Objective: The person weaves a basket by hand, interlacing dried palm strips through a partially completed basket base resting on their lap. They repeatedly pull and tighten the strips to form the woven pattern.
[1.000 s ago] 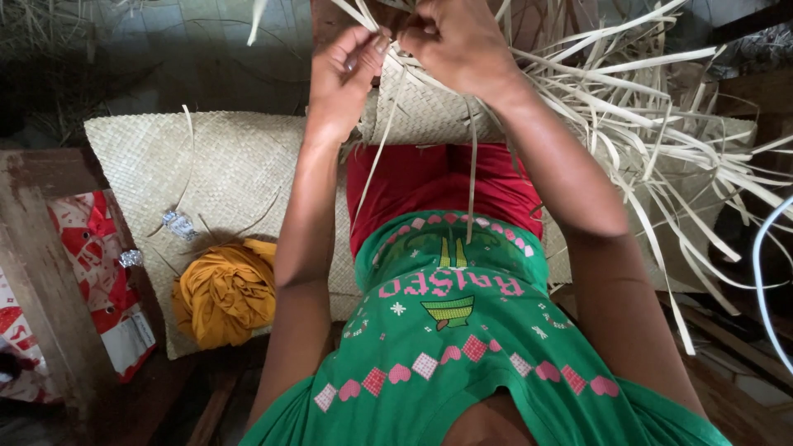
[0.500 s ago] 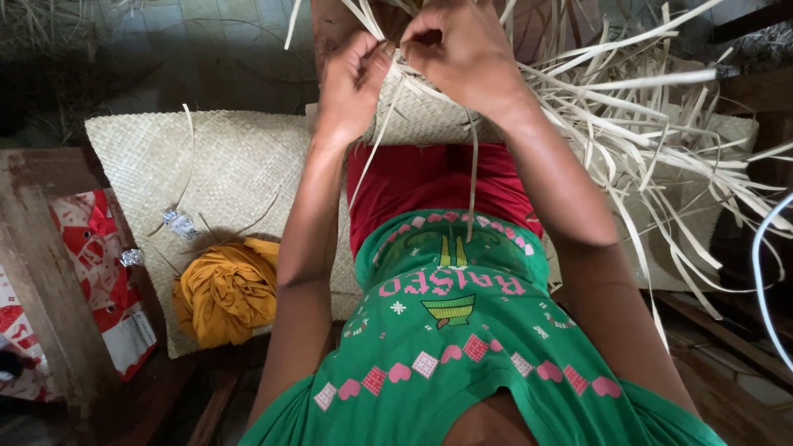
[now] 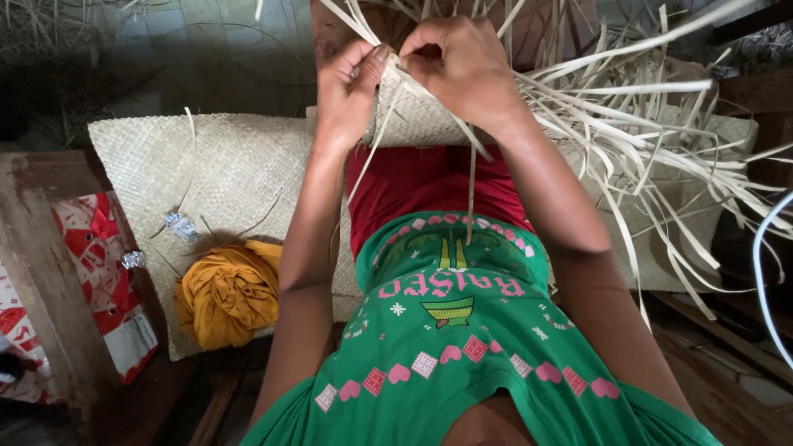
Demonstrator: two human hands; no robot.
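Note:
A partly woven piece of pale straw matting (image 3: 417, 120) lies over my lap, above my red and green clothes. My left hand (image 3: 349, 87) pinches thin straw strips (image 3: 628, 140) at the weave's upper edge. My right hand (image 3: 462, 70) is closed on strips right beside it, fingers curled down onto the weave. Many loose strip ends fan out to the right and hang down over my right forearm. One strip dangles over my green shirt.
A finished woven mat (image 3: 223, 177) is spread on the floor to the left. On it lie a crumpled yellow cloth (image 3: 227, 293) and small silvery wrappers (image 3: 180, 225). A wooden plank (image 3: 45, 272) and a red-and-white printed bag (image 3: 103, 281) sit at far left.
The view has shifted so both hands and the weave sit lower in the frame. The fingers keep working the strips at the same edge; the loose ends have swung slightly.

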